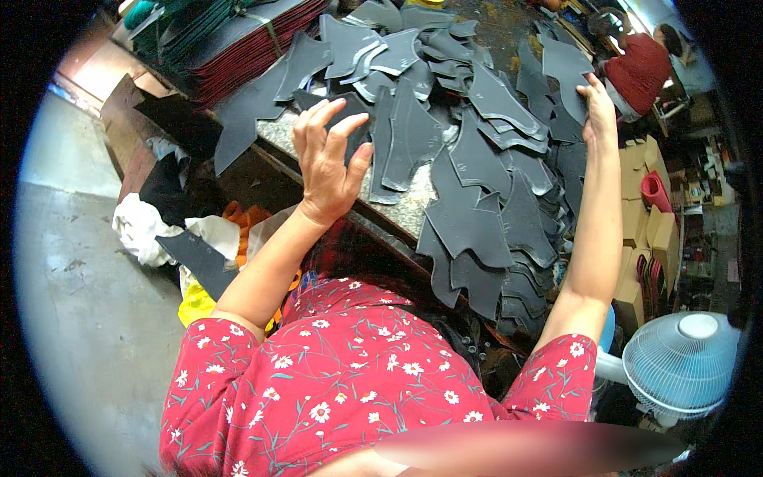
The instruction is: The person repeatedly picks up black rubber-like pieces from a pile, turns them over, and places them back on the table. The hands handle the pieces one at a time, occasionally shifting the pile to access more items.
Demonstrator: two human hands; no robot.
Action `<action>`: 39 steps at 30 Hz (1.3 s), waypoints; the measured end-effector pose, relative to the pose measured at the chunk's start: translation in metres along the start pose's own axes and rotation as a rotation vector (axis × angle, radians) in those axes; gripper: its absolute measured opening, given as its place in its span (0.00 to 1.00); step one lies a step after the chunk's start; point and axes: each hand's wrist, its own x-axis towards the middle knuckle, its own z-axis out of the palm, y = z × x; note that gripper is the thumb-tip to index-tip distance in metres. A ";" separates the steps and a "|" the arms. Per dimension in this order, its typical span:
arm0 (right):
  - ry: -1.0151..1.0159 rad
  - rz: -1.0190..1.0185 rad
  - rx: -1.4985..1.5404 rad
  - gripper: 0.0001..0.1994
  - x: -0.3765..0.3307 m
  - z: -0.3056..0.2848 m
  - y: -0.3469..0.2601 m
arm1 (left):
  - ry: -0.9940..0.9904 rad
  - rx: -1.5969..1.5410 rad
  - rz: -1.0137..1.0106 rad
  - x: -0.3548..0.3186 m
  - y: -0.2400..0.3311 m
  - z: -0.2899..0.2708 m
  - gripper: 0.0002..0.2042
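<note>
My left hand is raised over the near left edge of the table, fingers spread and curved, holding nothing. Just beyond its fingers lie dark grey cut sheet pieces with curved, pointed outlines and pale marks. At the far right, my right hand has its fingers closed at the edge of a larger dark grey cut piece. More such pieces lie overlapping in loose piles between my hands, some hanging over the table's near edge.
Stacks of red-edged sheets and green-edged sheets stand at the far left. A bare strip of speckled tabletop shows near me. On the right are cardboard boxes, a fan and another person in red. White cloth hangs at left.
</note>
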 end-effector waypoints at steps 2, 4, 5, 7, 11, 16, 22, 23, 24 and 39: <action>0.056 0.051 -0.003 0.25 0.030 0.019 0.015 | -0.011 -0.018 -0.031 0.000 -0.002 0.002 0.17; 0.036 0.120 0.034 0.26 0.052 0.035 0.024 | -0.019 -0.030 -0.059 -0.001 -0.004 0.002 0.18; 0.023 0.164 0.054 0.26 0.062 0.044 0.032 | -0.021 -0.026 -0.042 -0.001 -0.007 0.003 0.19; 0.036 0.212 0.084 0.25 0.074 0.052 0.037 | -0.013 -0.028 -0.034 -0.002 -0.007 0.003 0.19; 0.021 0.302 0.072 0.26 0.097 0.057 0.070 | -0.019 -0.019 -0.037 -0.001 -0.006 0.003 0.19; 0.003 0.392 -0.302 0.31 0.105 0.049 0.117 | -0.037 -0.008 -0.042 0.000 -0.005 0.004 0.19; -0.148 -0.260 -1.167 0.27 0.096 0.057 0.066 | -0.126 0.045 -0.016 0.003 -0.001 0.002 0.20; -0.207 -0.286 -1.051 0.24 0.084 0.059 0.052 | -0.117 0.043 -0.010 0.003 -0.001 0.003 0.20; -0.238 -0.256 -0.977 0.21 0.070 0.069 0.040 | -0.111 0.046 -0.011 0.004 0.000 0.004 0.20; -0.621 -0.623 -1.338 0.31 -0.076 0.208 0.004 | -0.264 0.226 -0.071 0.004 0.010 0.013 0.30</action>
